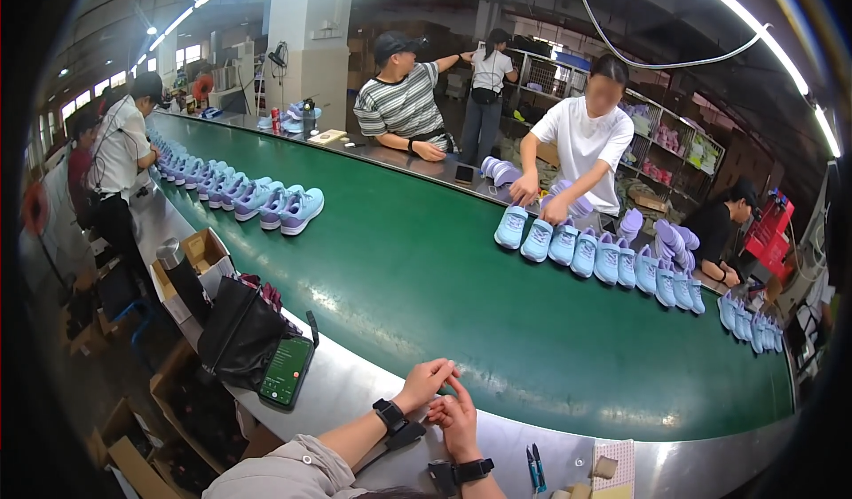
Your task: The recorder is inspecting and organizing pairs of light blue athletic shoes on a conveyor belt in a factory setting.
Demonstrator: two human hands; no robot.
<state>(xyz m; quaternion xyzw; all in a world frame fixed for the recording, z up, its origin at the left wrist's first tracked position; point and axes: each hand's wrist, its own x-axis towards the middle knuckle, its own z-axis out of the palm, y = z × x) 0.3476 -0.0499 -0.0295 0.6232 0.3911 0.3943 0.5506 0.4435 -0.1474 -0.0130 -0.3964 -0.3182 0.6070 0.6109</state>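
Note:
My left hand (427,384) and my right hand (455,417) meet over the near metal edge of the green conveyor belt (399,268). The left fingers are pressed together, with nothing visible in them. From the right hand the index finger stretches up to the left fingertips, while its other fingers curl loosely; that hand holds nothing. Each wrist wears a black band with a small device. Left of my hands, a phone (287,370) with a lit screen leans by a black bag (240,335). Blue-and-purple sneakers (303,208) form a long row on the belt's far left.
Across the belt, a person in a white T-shirt (586,140) handles light-blue sneakers (606,259) lined along the far edge. Another in a striped shirt (404,100) leans there. A dark flask (182,273) stands by a carton (209,255). Pens (535,468) lie near my right wrist.

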